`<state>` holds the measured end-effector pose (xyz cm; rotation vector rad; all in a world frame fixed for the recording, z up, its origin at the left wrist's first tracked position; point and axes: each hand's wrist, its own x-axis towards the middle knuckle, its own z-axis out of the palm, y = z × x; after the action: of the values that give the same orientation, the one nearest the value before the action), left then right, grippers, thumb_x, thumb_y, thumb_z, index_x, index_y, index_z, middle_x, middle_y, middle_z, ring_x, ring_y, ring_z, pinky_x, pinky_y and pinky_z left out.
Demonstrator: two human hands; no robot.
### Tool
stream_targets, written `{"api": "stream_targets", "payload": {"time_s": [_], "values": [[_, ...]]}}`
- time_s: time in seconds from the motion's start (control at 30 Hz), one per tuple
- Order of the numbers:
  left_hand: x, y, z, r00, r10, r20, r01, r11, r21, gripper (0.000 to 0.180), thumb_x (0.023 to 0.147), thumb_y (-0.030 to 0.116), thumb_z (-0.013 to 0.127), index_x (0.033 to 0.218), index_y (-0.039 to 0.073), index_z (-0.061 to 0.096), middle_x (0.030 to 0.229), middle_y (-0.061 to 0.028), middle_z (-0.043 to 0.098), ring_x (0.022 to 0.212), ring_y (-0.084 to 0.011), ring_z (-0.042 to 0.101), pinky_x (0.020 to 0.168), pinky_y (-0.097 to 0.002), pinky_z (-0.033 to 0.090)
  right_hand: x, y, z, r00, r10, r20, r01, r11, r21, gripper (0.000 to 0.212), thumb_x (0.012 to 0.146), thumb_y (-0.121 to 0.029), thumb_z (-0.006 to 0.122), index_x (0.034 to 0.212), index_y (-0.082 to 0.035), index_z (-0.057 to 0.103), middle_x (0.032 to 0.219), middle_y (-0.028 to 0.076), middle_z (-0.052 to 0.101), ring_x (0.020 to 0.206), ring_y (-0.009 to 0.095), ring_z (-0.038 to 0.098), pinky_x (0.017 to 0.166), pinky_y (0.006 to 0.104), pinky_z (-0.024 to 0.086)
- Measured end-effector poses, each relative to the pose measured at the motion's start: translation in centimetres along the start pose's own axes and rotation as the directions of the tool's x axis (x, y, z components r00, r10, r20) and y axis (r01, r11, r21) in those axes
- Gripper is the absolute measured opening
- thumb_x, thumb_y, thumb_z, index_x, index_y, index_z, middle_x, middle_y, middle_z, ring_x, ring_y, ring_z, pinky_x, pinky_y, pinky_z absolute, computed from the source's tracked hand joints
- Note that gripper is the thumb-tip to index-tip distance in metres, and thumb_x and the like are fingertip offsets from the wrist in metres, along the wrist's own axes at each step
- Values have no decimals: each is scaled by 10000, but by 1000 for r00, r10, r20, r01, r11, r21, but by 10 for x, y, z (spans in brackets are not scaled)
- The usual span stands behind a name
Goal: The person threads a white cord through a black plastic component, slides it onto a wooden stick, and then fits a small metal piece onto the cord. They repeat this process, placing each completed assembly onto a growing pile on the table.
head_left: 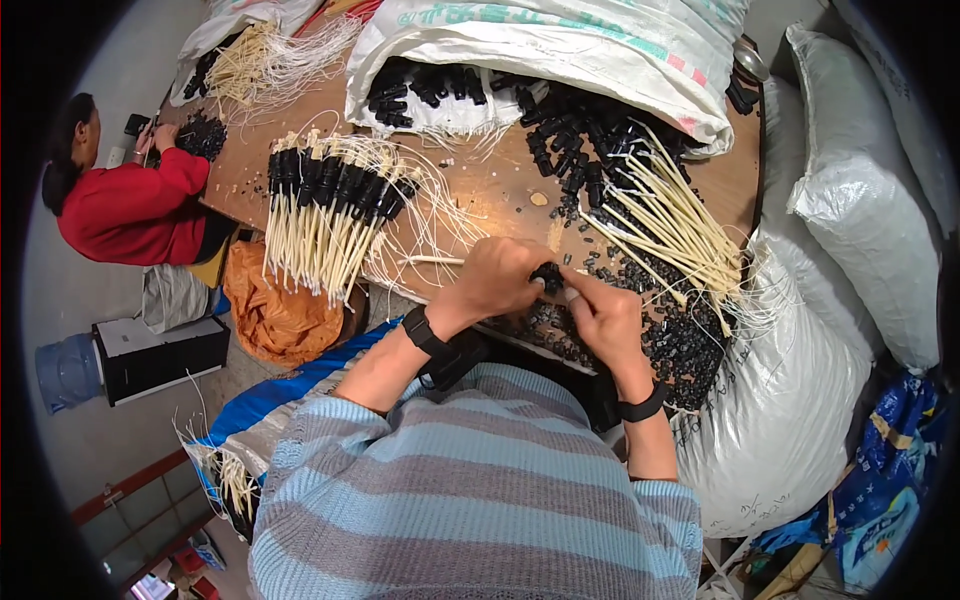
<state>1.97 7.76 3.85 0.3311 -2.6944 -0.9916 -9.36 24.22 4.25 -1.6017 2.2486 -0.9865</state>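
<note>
Precariously, a black piece sat between two hands

The small black piece (pixel 548 275) was over the near edge of the surface (pixel 500 185), held up between the person's hands. The left hand (pixel 498 275) was curled narrowly around one side of it; the right hand (pixel 607 318) pinched the other side with thumb and forefinger. Fingers hid much of it, so its exact shape could not be told.

A slip of either pinch could have dropped it among the loose black bits (pixel 685 350) beneath, where, being the same colour, it might have been hard to find. A sleeve or wrist brushing sideways could have swept bits off the edge.

On the left, a row of cream rods with black sockets (pixel 320 240) trailed thin white wires toward the left hand; these could have snagged. To the right, a fan of bare cream rods (pixel 680 215) lay across the bits, partly barring reach that way. Beyond, black sockets (pixel 575 150) spilled from a white sack (pixel 560 45). A co-worker in red (pixel 140 205) sat at the far left.
</note>
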Motion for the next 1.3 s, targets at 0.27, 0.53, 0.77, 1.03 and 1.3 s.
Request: {"api": "stream_targets", "payload": {"time_s": [0.27,0.53,0.77,1.03,1.3], "values": [[-10,-11,1,990,-142,-8,142,990,-14,259,633,96,657,888,104,707,743,-133,667,678,-337,641,600,-412,514,-1,-2,20,963,-251,-98,215,935,-283,310,779,-79,657,1086,-98,691,605,72,560,467,233,565,443,335,439],[-14,-1,-8,993,117,32,-122,959,255,251,616,104,686,865,94,652,752,-66,645,654,-250,648,518,-358,488,18,-10,12,873,417,254,-488,757,433,223,806,-131,734,991,-39,651,605,96,582,533,170,574,518,287,439],[-41,-55,-44,880,-74,-469,296,857,421,340,625,88,686,965,100,685,852,-61,646,846,-293,598,777,-386,450,23,-15,10,916,27,-400,-26,1000,8,101,834,-31,670,934,-18,678,842,138,659,720,268,641,646,337,505],[-16,-48,-38,865,29,-502,189,907,377,515,629,29,696,1136,67,611,1106,-95,611,1032,-275,550,839,-375,423,13,-5,14,998,46,31,-46,999,18,249,739,-167,751,949,-45,695,852,122,675,751,306,653,658,360,506],[95,-65,-4,966,-173,-194,213,955,207,312,763,114,628,1069,81,676,1143,-178,597,1035,-354,588,878,-423,490,2,80,-55,938,197,-285,-328,768,-550,110,716,-64,711,814,-72,661,823,98,642,765,336,621,634,403,468]]}}
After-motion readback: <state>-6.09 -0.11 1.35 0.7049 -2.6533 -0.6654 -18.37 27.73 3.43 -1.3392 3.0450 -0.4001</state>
